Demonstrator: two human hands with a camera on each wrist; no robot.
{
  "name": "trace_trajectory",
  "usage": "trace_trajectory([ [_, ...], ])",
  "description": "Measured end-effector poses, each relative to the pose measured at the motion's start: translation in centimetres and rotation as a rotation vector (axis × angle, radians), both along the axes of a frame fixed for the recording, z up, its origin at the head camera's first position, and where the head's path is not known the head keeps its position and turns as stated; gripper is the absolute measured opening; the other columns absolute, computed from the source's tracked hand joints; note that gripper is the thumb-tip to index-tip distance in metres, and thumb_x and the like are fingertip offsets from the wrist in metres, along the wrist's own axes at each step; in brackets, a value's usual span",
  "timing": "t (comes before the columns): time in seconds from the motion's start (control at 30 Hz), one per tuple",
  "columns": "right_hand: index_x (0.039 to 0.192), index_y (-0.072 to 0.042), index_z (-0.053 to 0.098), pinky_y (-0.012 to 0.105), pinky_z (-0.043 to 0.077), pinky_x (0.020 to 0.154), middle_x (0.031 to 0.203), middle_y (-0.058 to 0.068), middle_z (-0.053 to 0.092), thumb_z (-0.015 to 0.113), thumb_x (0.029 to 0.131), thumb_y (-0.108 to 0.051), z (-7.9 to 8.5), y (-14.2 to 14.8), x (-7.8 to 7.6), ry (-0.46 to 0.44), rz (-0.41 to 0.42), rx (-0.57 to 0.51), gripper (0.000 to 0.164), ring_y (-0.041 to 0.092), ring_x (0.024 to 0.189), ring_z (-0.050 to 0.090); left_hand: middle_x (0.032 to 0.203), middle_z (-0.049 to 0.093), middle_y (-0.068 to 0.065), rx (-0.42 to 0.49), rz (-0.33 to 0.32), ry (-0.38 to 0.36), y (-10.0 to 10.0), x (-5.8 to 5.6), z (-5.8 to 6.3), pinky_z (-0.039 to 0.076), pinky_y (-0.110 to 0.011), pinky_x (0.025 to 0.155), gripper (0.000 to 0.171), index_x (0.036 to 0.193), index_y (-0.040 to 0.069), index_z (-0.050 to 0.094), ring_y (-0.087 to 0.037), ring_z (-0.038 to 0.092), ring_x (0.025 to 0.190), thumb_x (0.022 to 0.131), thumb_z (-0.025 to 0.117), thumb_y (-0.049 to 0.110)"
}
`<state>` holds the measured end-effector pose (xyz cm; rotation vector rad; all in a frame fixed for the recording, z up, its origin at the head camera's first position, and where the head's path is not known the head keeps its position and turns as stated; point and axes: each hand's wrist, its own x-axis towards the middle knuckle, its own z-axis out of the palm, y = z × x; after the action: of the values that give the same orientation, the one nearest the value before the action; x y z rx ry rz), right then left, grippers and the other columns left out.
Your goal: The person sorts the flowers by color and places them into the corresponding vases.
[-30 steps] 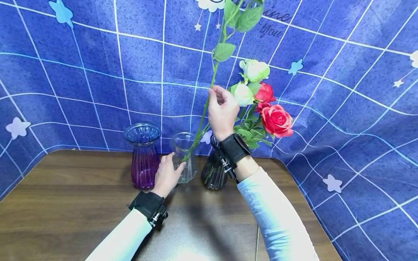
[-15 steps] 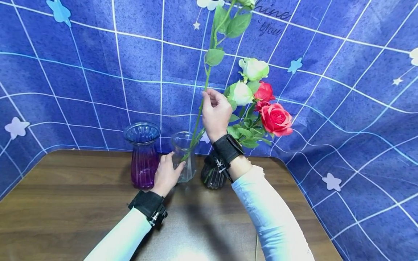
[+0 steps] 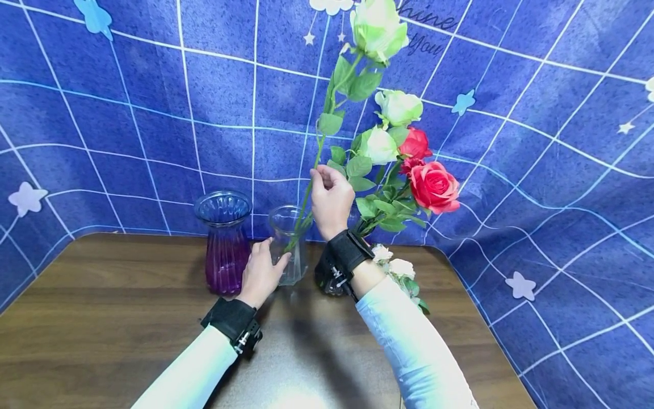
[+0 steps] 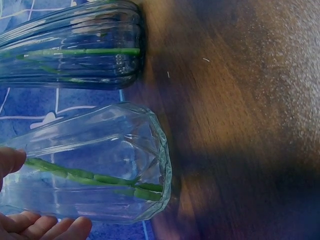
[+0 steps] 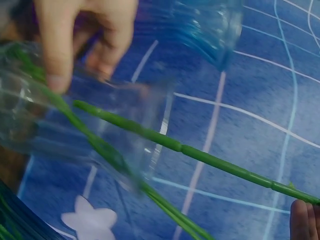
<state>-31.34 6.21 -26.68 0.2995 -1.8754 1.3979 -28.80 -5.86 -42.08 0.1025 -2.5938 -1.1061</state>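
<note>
My left hand (image 3: 261, 271) holds the clear glass vase (image 3: 293, 274), thumb and fingers on opposite sides, as the left wrist view shows. Above it, my right hand (image 3: 333, 201) pinches the green stem (image 5: 220, 162) of a pale green-white rose (image 3: 378, 31). That stem slants down into the vase's mouth; in the right wrist view its cut end is inside the glass, above the base. Other green stems (image 4: 90, 176) stand in the same vase and reach its bottom. Their upper parts pass behind my right hand, so I cannot tell which blooms they carry.
A blue-and-purple ribbed vase (image 3: 226, 255) stands left of the clear one. To the right is a dark ribbed vase (image 3: 326, 278), partly behind my wrist. Red roses (image 3: 435, 186) and white-green roses (image 3: 379, 146) lean right. Small white flowers (image 3: 402, 268) show beyond my right sleeve.
My right hand has moved left and down with the rose, whose bloom has come into view at the top. Small white flowers now show past the right sleeve. My left hand stays put.
</note>
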Motion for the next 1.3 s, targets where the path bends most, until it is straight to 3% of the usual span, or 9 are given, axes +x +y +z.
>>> trace_trajectory([
  [0.43, 0.095, 0.001, 0.071, 0.025, 0.051, 0.063, 0.083, 0.013, 0.072, 0.065, 0.087, -0.012, -5.0, -1.0, -0.2, -0.089, -0.018, 0.044, 0.017, 0.023, 0.069, 0.066, 0.13, 0.047, -0.022, -0.015, 0.012, 0.01, 0.0, 0.0, -0.2, 0.046, -0.051, 0.089, 0.062, 0.136, 0.002, 0.043, -0.038, 0.051, 0.117, 0.089, 0.061, 0.037],
  [0.73, 0.09, 0.003, 0.071, 0.026, 0.053, 0.063, 0.08, 0.014, 0.072, 0.066, 0.084, -0.008, -7.2, -1.2, -0.5, -0.148, -0.011, 0.083, 0.014, 0.023, 0.068, 0.067, 0.129, 0.048, -0.021, -0.012, 0.017, 0.013, 0.0, 0.1, 0.0, 0.046, -0.053, 0.087, 0.061, 0.135, 0.002, 0.044, -0.039, 0.051, 0.115, 0.089, 0.061, 0.038],
  [1.1, 0.092, -0.002, 0.073, 0.029, 0.053, 0.066, 0.083, 0.012, 0.073, 0.066, 0.085, -0.012, -6.6, -0.5, -0.1, -0.306, 0.037, 0.215, 0.015, 0.023, 0.075, 0.068, 0.128, 0.049, -0.022, -0.007, 0.023, 0.012, 0.0, 0.1, -0.1, 0.046, -0.053, 0.088, 0.059, 0.134, 0.001, 0.045, -0.04, 0.051, 0.114, 0.088, 0.062, 0.036],
  [1.3, 0.091, -0.004, 0.074, 0.024, 0.052, 0.062, 0.081, 0.01, 0.073, 0.067, 0.083, -0.012, -6.4, -0.4, -0.1, -0.324, 0.032, 0.191, 0.014, 0.021, 0.073, 0.068, 0.128, 0.048, -0.021, -0.004, 0.021, 0.014, 0.1, 0.1, 0.0, 0.046, -0.053, 0.087, 0.059, 0.134, 0.001, 0.045, -0.04, 0.051, 0.115, 0.088, 0.061, 0.035],
])
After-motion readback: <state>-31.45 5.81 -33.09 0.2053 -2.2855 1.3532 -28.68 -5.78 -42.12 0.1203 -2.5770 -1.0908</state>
